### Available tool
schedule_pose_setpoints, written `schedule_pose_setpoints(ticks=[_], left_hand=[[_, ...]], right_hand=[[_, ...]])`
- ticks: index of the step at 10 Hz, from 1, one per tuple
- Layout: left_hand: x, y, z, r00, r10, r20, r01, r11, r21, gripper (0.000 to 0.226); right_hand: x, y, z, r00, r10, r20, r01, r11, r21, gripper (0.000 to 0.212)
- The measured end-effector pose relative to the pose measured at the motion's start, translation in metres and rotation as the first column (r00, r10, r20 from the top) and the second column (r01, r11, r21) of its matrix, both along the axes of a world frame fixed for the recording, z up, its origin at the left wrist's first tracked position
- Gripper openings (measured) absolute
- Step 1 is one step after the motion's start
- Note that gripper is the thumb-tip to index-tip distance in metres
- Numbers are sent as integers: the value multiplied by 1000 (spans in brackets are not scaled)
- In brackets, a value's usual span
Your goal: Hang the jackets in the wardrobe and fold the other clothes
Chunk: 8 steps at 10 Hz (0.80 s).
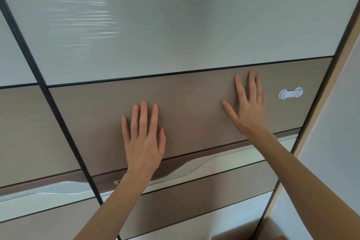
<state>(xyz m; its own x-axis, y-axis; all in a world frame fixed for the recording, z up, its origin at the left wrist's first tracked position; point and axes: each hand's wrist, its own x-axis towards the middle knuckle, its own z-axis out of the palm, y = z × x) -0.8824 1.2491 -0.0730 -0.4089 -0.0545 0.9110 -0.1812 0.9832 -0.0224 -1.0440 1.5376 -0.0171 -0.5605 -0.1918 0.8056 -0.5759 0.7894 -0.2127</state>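
Close in, we had both bare forearms reaching up from the bottom of the view to the wardrobe door point(194, 103). Our left hand point(144, 138) lay flat on the brown middle panel point(93, 122), fingers straight and a little spread, gripping nothing. Our right hand point(249, 107) lay flat on the same panel, higher and to the right, fingers splayed and thumb out, also holding nothing. Just below the left wrist ran a dark band with a wavy silver trim point(194, 165).

Past the right hand, near but not touching, a small white plastic latch point(290, 93) was stuck on the panel toward the door's right edge. Beyond the panel rose a pale glossy upper panel point(155, 25). A dark vertical frame strip point(48, 93) divided this door from its neighbour on the left.

No jackets, hangers or other clothes showed; we could not tell where they lay. The wardrobe appeared shut.

We judged the step to be sliding the door aside by flat-palm pressure. Risks: palms could slip on the smooth panel, so the door would not move; uneven push from hands at different heights might rack it; the white latch, if it was a lock, might hold the door fast.
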Motion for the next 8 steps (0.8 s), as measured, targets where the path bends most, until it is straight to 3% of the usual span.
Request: schedule_pose_setpoints(ticks=[5,8], left_hand=[[14,17,23,996,30,86,-31,999,9,67],[71,24,55,976,-174,129,162,982,98,55]], right_hand=[[37,-3,8,993,-59,103,58,998,12,75],[150,-21,5,989,-147,0,146,984,99,68]])
